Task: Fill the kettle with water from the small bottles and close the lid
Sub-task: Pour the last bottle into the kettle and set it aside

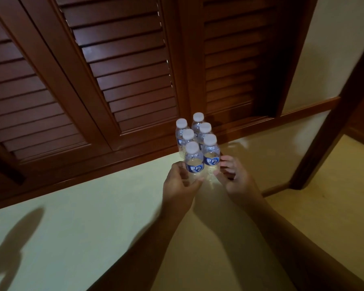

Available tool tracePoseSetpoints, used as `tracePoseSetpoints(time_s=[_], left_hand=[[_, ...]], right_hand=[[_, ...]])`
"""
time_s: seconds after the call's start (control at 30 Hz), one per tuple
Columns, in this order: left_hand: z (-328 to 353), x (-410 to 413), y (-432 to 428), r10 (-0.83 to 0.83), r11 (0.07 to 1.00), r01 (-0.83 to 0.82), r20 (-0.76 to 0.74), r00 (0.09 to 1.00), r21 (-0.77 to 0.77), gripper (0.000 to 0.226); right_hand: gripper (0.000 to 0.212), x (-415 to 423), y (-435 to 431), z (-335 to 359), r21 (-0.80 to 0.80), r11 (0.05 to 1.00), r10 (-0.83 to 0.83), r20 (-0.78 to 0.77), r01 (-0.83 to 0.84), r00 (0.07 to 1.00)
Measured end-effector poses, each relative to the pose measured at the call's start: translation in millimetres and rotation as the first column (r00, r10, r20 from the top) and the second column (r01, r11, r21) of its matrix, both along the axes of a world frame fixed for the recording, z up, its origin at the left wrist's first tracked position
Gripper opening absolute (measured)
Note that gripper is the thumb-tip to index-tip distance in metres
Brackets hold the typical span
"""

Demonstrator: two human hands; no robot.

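Close up, the fingers (182, 164) of the left hand (178, 183) curl round the lower body of the nearest small clear plastic water bottle (194, 162), the thumb meeting its base, so this hand looks clamped on it, though motion blur softens the contact. Across from it, the right hand (236, 181) has its fingers spread apart and lightly curled just beside the neighbouring clear bottle with a blue label (211, 154), perhaps brushing it; a firm hold cannot be confirmed. Both bare forearms reach in from the bottom edge, which suggests one bottle is meant for each hand. Behind these two stand four more small capped bottles (194, 128), the six packed upright in two tight rows, touching, all with white caps on and apparently full. They sit on a pale cream floor-like surface (93, 206) just in front of a dark wooden skirting and brown louvred wooden doors (118, 59), presumably kept there as stock out of the way. A dark wooden post (332, 114) stands to the right. No kettle is visible anywhere, so filling has likely not begun and the bottles must first be carried to it. Dim lighting casts a shadow at lower left.
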State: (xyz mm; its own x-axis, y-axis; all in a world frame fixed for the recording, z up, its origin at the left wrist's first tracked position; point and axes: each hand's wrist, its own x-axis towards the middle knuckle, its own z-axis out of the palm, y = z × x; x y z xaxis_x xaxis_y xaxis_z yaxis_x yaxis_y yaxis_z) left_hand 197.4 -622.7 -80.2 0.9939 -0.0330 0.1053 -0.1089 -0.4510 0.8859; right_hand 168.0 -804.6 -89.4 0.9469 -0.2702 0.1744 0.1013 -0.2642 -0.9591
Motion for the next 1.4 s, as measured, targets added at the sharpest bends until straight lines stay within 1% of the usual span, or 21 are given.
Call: tracePoseSetpoints(time_s=[0.2, 0.3, 0.47, 0.53, 0.57, 0.63, 0.67, 0.7, 0.77, 0.8, 0.87, 0.9, 0.97, 1.0, 1.07, 1.13, 1.2, 1.3, 1.33, 1.37, 1.4], left_hand=[[2, 3, -2, -0.008, 1.0, 0.008, 0.018, 1.0, 0.008, 0.05], [1, 5, -2, -0.018, 1.0, 0.017, 0.026, 0.999, 0.009, 0.051], [2, 5, 2, -0.035, 0.999, 0.035, 0.033, 0.999, 0.01, 0.066], [3, 2, 6, -0.052, 0.997, 0.052, 0.001, 0.999, -0.056, 0.073], [4, 0, 7, -0.06, 0.992, 0.059, -0.005, 0.998, -0.113, 0.074], [9, -1, 9, -0.061, 0.967, 0.058, -0.003, 0.998, -0.247, 0.062], [14, 1, 8, -0.055, 0.951, 0.052, -0.004, 0.998, -0.305, 0.053], [19, 6, 7, -0.037, 0.936, 0.024, -0.029, 0.999, -0.351, 0.049], [26, 21, 4, -0.019, 0.902, -0.047, -0.147, 0.989, -0.429, 0.059], [26, 29, 4, -0.044, 0.886, -0.068, -0.229, 0.972, -0.458, 0.067], [18, 46, 5, -0.152, 0.841, -0.064, -0.347, 0.925, -0.537, 0.084], [19, 50, 4, -0.222, 0.807, -0.045, -0.372, 0.901, -0.589, 0.083], [32, 49, -2, -0.257, 0.778, -0.026, -0.355, 0.899, -0.628, 0.056], [35, 50, -6, -0.277, 0.769, -0.01, -0.346, 0.896, -0.64, 0.046], [41, 50, -13, -0.317, 0.756, 0.031, -0.323, 0.892, -0.654, 0.042], [45, 49, -15, -0.308, 0.759, 0.027, -0.322, 0.895, -0.65, 0.044], [44, 50, -15, -0.311, 0.741, 0.022, -0.313, 0.897, -0.672, 0.052], [47, 47, -15, -0.304, 0.737, 0.018, -0.307, 0.902, -0.676, 0.062], [48, 44, -14, -0.285, 0.742, 0.001, -0.315, 0.905, -0.671, 0.063], [46, 43, -11, -0.27, 0.758, -0.005, -0.322, 0.907, -0.652, 0.062], [43, 39, -8, -0.244, 0.794, 0.003, -0.313, 0.918, -0.608, 0.056]], right_hand=[[0.04, 3, 0, 0, 0.011, 1.0, -0.017, 0.025, 0.016, 1.0], [0.04, 3, 0, 1, -0.012, 1.0, -0.008, 0.017, 0.008, 1.0], [0.04, 6, -3, -2, 0.02, 0.999, -0.044, 0.048, 0.044, 0.998], [0.03, 9, -7, -1, 0.081, 0.992, -0.095, 0.044, 0.092, 0.994], [0.027, 12, -8, 2, 0.112, 0.987, -0.115, 0.013, 0.113, 0.993], [0.031, 19, -9, 11, 0.213, 0.969, -0.119, -0.035, 0.124, 0.992], [0.035, 23, -9, 15, 0.28, 0.953, -0.103, -0.057, 0.115, 0.993], [0.038, 28, -8, 19, 0.35, 0.932, -0.074, -0.075, 0.095, 0.994], [0.046, 39, -4, 24, 0.469, 0.882, 0.012, -0.109, 0.041, 0.994], [0.049, 44, -2, 24, 0.511, 0.859, 0.041, -0.126, 0.029, 0.991], [0.051, 53, 5, 25, 0.574, 0.819, 0.073, -0.133, 0.017, 0.988], [0.05, 55, 8, 24, 0.591, 0.807, 0.075, -0.126, 0.014, 0.989], [0.039, 59, 12, 22, 0.633, 0.774, 0.075, -0.126, 0.022, 0.989], [0.034, 61, 12, 21, 0.65, 0.76, 0.067, -0.131, 0.035, 0.989], [0.027, 62, 13, 19, 0.672, 0.74, 0.084, -0.134, 0.029, 0.987], [0.025, 61, 12, 20, 0.667, 0.745, 0.099, -0.139, 0.019, 0.985], [0.026, 58, 13, 23, 0.636, 0.772, 0.105, -0.146, 0.012, 0.984], [0.036, 46, 12, 27, 0.588, 0.809, 0.105, -0.149, 0.002, 0.983], [0.042, 40, 11, 24, 0.541, 0.841, 0.101, -0.161, 0.002, 0.982], [0.051, 33, 12, 23, 0.442, 0.897, 0.097, -0.185, -0.006, 0.978], [0.061, 25, 11, 20, 0.325, 0.945, 0.095, -0.196, -0.027, 0.976]])
